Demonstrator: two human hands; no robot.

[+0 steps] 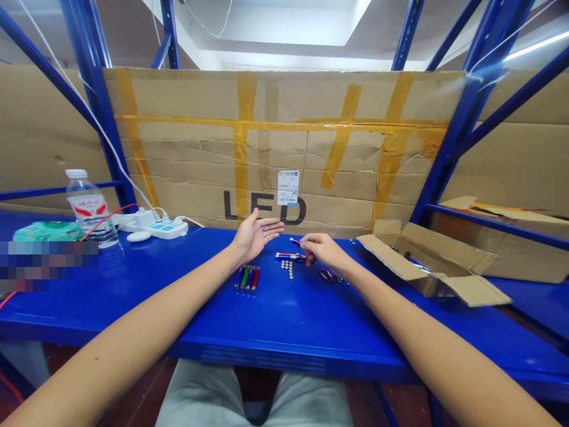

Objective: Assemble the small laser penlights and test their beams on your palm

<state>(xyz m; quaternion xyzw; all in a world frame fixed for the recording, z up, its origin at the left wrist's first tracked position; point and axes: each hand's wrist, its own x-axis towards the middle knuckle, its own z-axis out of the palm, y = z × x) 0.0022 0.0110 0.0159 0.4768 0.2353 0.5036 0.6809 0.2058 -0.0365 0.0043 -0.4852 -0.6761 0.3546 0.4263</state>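
My left hand (258, 237) is held above the table with its palm up and fingers spread, nothing gripped in it. Pinched in the fingers of my right hand (320, 249) is a slim blue flashlight tube (294, 241), its tip pointing left. Just below lie more slim flashlights, one blue and one red (284, 257), partly covered by my right fingers. Several silver button cells (290, 267) are set out in short lines. Left of them, several coloured flashlight tubes (247, 279) lie side by side. Small coloured carabiner clips (331, 277) rest under my right wrist.
An open cardboard box (427, 261) with small parts inside stands at the right. On the left are a water bottle (92, 207), a power strip (166, 228) and a green packet (47, 231). A large cardboard sheet (191, 166) walls off the back, between blue rack posts.
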